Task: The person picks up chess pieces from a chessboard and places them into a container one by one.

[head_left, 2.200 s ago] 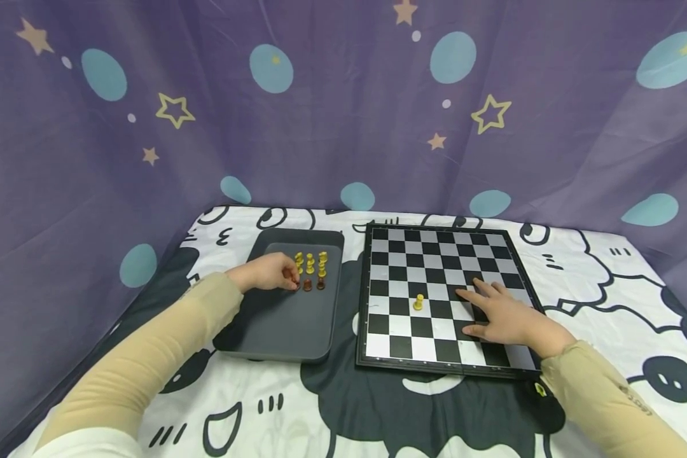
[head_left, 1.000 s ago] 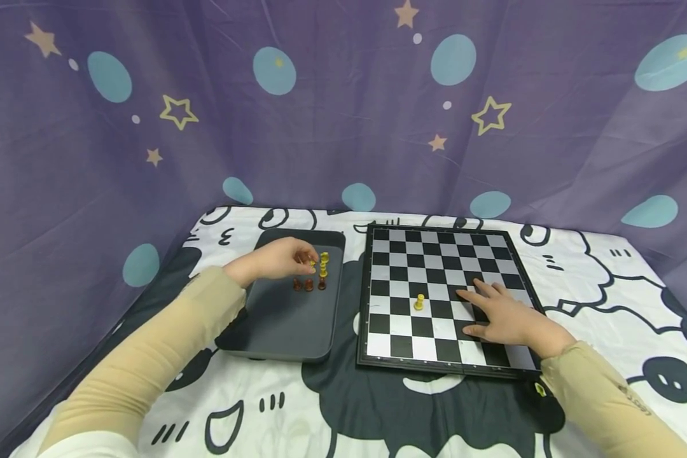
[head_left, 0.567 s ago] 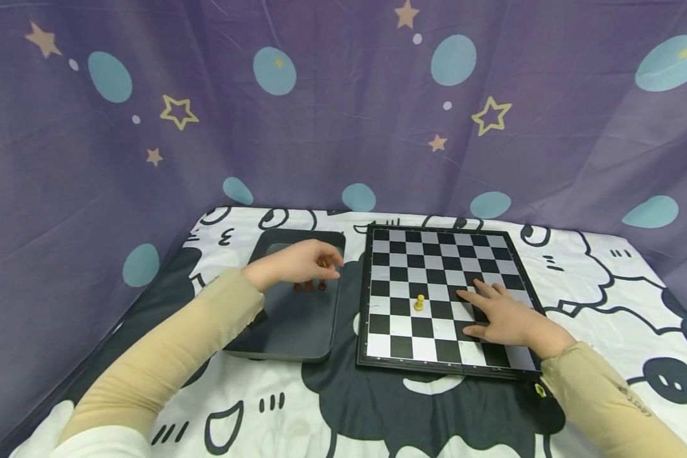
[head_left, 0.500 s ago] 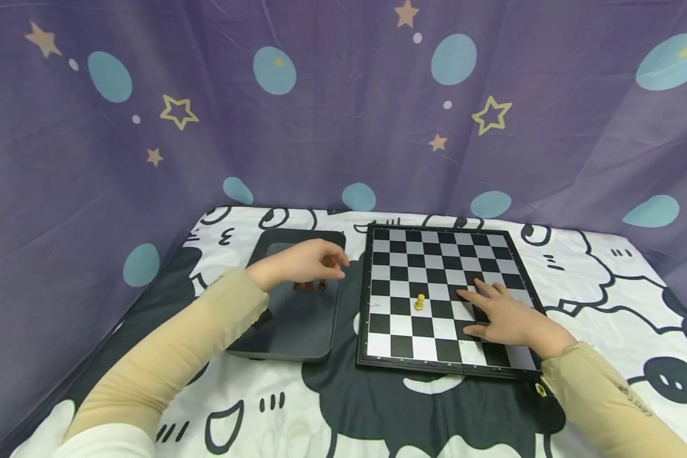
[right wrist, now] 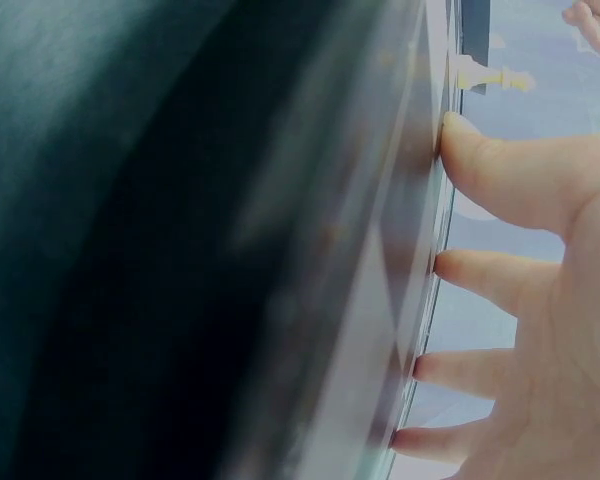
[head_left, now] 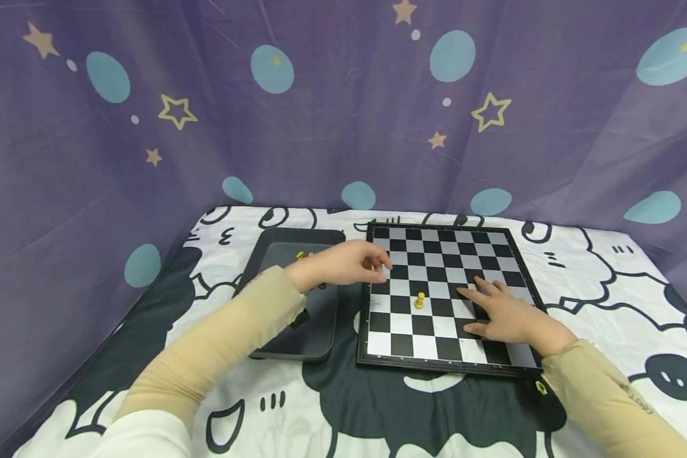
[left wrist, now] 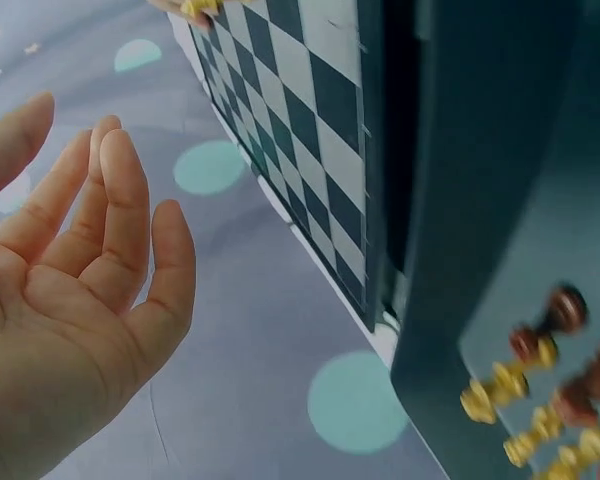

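Observation:
My left hand [head_left: 355,262] hovers over the left edge of the chessboard [head_left: 435,244], just right of the dark grey tray [head_left: 315,356]. In the left wrist view its fingers are loosely bent, with nothing between them. One yellow chess piece [head_left: 420,300] stands upright on the board, between the two hands. My right hand [head_left: 505,318] rests with spread fingers on the right part of the board; the right wrist view shows its fingertips touching the surface. Several yellow chess pieces [left wrist: 495,392] and brown chess pieces [left wrist: 565,308] are in the tray, partly hidden by my left arm in the head view.
A cartoon-printed cloth [head_left: 275,413] covers the table under tray and board. Behind hangs a purple curtain [head_left: 343,127] with stars and blue ovals. A small yellow-green object [head_left: 541,387] lies by the board's front right corner, beside my right sleeve.
My left hand was among the pieces in the tray, then lifted away and moved right to the board's left edge. The right hand and the yellow chess piece on the board stayed put.

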`<state>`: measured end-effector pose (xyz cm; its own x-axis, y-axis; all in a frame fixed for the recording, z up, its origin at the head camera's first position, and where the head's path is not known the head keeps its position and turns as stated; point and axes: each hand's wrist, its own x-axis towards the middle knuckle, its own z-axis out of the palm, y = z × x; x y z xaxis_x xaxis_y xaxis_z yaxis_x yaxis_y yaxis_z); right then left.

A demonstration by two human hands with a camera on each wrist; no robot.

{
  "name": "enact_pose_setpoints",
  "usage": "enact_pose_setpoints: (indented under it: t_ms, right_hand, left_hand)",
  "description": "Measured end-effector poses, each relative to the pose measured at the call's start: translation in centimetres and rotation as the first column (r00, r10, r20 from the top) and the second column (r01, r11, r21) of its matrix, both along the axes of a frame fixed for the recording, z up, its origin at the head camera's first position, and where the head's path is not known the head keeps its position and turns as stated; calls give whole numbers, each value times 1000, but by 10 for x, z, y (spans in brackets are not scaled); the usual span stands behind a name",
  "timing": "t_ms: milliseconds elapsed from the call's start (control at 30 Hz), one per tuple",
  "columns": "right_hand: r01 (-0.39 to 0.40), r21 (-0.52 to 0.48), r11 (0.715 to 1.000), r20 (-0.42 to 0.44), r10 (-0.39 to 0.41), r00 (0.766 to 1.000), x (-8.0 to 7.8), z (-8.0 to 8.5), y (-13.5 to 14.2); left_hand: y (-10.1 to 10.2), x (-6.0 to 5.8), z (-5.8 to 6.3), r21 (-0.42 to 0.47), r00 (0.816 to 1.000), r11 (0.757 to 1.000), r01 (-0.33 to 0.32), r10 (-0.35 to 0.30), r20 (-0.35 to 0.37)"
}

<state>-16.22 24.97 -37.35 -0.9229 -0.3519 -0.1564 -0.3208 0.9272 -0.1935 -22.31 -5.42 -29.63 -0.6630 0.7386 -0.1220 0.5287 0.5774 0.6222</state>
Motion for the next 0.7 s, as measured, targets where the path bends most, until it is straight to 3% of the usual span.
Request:
enact_pose_setpoints:
  t_ms: [400, 533, 700]
  right_hand:
    - [4, -2, 1000, -4, -4, 1000, -1, -2, 1]
    - [5, 3, 1000, -8, -5, 1000, -1, -2, 1]
    - [4, 2, 1000, -7, -4, 1000, 1, 0, 1]
  left_hand:
    - [38, 4, -11, -8, 996, 997, 75, -75, 44]
    - [47, 5, -15, -28, 997, 998, 61, -60, 47]
    - [57, 3, -23, -77, 999, 997, -7, 10, 46]
